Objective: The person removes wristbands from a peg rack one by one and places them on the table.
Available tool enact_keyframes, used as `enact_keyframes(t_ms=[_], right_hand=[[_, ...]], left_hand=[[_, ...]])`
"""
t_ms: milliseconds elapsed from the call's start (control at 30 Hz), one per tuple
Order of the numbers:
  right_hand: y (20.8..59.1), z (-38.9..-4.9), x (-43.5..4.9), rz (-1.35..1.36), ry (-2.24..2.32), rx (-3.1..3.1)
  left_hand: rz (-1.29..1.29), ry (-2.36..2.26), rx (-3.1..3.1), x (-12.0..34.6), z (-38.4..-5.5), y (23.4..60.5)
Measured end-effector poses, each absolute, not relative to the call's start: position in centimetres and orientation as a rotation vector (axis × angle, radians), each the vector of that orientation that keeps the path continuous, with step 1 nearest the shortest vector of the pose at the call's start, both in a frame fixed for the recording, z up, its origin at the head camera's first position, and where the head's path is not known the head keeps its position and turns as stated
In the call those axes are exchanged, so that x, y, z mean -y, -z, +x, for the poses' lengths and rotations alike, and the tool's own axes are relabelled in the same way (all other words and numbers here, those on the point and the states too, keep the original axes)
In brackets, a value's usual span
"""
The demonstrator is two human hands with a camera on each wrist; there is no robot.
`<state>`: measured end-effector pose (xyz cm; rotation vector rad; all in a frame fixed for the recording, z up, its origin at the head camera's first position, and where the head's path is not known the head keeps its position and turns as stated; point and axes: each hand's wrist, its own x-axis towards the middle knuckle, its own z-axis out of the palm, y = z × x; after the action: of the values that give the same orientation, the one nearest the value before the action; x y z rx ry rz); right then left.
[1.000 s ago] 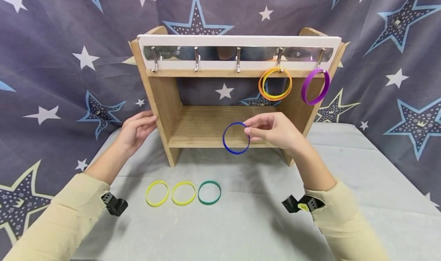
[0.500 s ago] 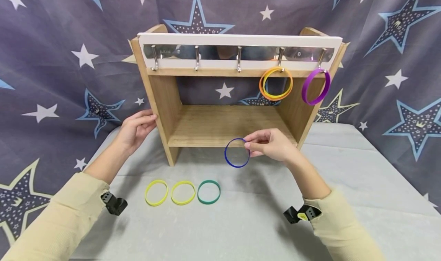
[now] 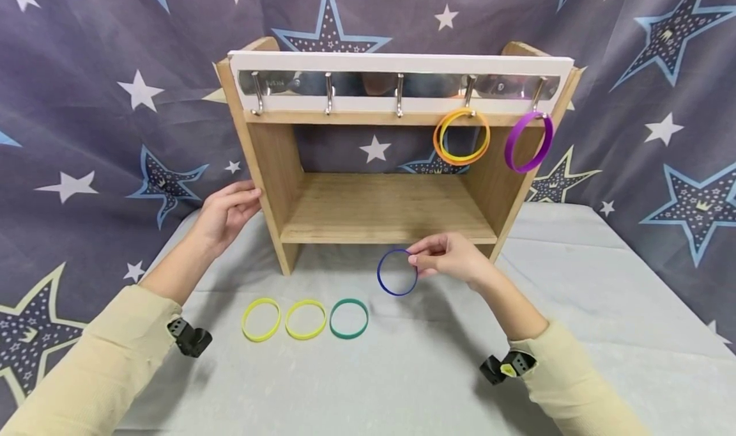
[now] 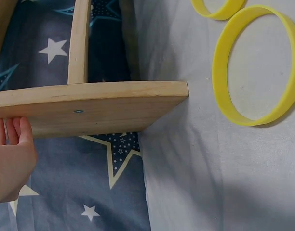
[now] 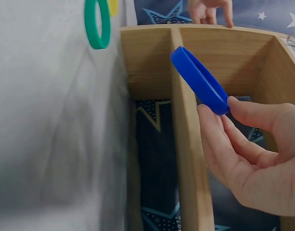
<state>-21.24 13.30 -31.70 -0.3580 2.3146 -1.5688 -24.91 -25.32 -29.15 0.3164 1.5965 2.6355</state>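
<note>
A blue band (image 5: pixel 197 83) is pinched by the right hand (image 3: pixel 451 257) in front of the rack (image 3: pixel 379 212), whose side is touched by the uncurled left hand (image 3: pixel 226 217); if the pinch is slackened, the blue band could be dropped.

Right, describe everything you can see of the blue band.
The blue band is a thin, closed ring, looking like smooth rubber or silicone. The grip of the right hand pinches one side, leaving the loop open and nearly round in the head view. It appears raised in the air before the wooden rack, right of the green band; nothing else seems to touch it.
</note>
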Motion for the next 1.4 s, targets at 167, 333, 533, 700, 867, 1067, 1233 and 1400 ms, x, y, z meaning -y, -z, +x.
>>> enact_keyframes(t_ms=[167, 333, 533, 700, 867, 1067, 1233, 1400], right_hand=[[32.4, -21.3, -13.4, -0.377, 1.569, -2.296], [32.9, -21.3, -13.5, -0.381, 1.54, -2.303], [33.5, -21.3, -13.5, -0.366, 1.528, -2.299], [34.0, -21.2, -13.5, -0.364, 1.513, -2.297], [34.4, -21.0, -13.4, -0.35, 1.488, -2.303], [34.8, -20.9, -13.6, -0.344, 1.481, -2.304], [35.4, -20.8, -13.9, -0.316, 1.483, -2.3], [36.4, -20.7, -14.0, -0.309, 1.483, -2.283]], left_hand=[[0.307, -2.636, -1.608, 25.3, -24.9, 29.0], [0.333, -2.632, -1.666, 25.1, -24.9, 28.9], [0.372, -2.614, -1.729, 25.0, -24.9, 28.8], [0.385, -2.615, -1.734, 25.1, -24.9, 28.9], [0.377, -2.618, -1.734, 25.1, -24.9, 29.0], [0.407, -2.611, -1.781, 25.1, -24.8, 29.1], [0.429, -2.606, -1.805, 25.1, -24.7, 29.1], [0.415, -2.616, -1.793, 25.1, -24.7, 29.1]])
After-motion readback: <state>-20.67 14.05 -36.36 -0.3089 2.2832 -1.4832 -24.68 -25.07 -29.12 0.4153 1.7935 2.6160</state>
